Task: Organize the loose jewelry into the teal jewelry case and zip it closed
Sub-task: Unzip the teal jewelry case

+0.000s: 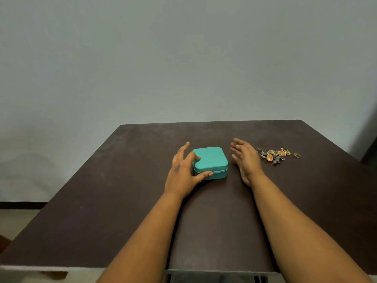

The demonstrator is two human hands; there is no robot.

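Note:
A small square teal jewelry case [212,160] lies closed on the dark brown table [130,201], its zipper line running along the front side. My left hand [183,172] touches the case's left side, thumb against the front corner and a finger on the lid, fingers spread and fairly straight. My right hand [245,158] hovers just right of the case with straight fingers, apart from it and holding nothing. To the right of that hand lies a loose pile of jewelry [275,155]: gold rings, orange flower pieces and silver-grey bits. One gold ring [296,155] sits slightly apart at the pile's right end.
A plain pale wall [183,58] rises directly behind the table's far edge. The table's right edge falls away near a dark object [370,152] at the far right. Floor shows at the lower left beyond the table's left edge.

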